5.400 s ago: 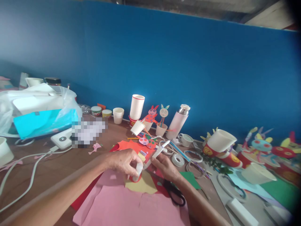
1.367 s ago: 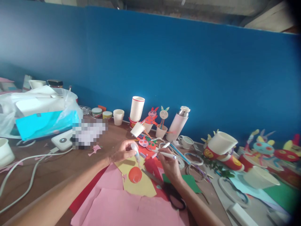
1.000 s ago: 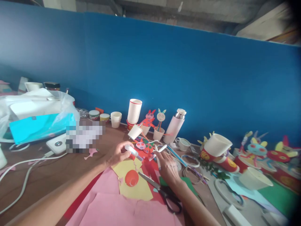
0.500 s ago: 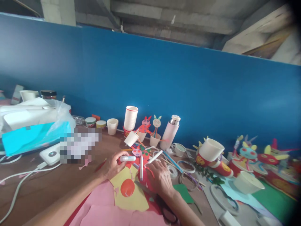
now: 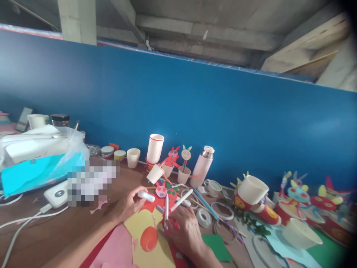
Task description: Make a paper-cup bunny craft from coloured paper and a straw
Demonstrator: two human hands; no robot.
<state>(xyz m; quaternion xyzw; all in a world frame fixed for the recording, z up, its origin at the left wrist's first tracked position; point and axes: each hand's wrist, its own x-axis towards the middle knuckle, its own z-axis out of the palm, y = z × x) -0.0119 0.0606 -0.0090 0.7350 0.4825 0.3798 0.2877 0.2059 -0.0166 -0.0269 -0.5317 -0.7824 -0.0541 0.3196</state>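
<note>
The left hand point(image 5: 130, 204) pinched a white tube point(image 5: 147, 196), best held clear of the orange disc point(image 5: 149, 239); the right hand point(image 5: 184, 229), by white pens point(image 5: 181, 200), had a grip I couldn't judge

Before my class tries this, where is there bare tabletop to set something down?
Bare brown tabletop shows between the white cable and the left forearm, and between the stacked small cups and the left hand. Around the right hand, pens, tape roll and green paper crowd it.

L grip point(image 5: 130, 204) holds wht tube point(image 5: 146, 196); R grip point(image 5: 186, 230) nr wht pens point(image 5: 181, 201).
</note>
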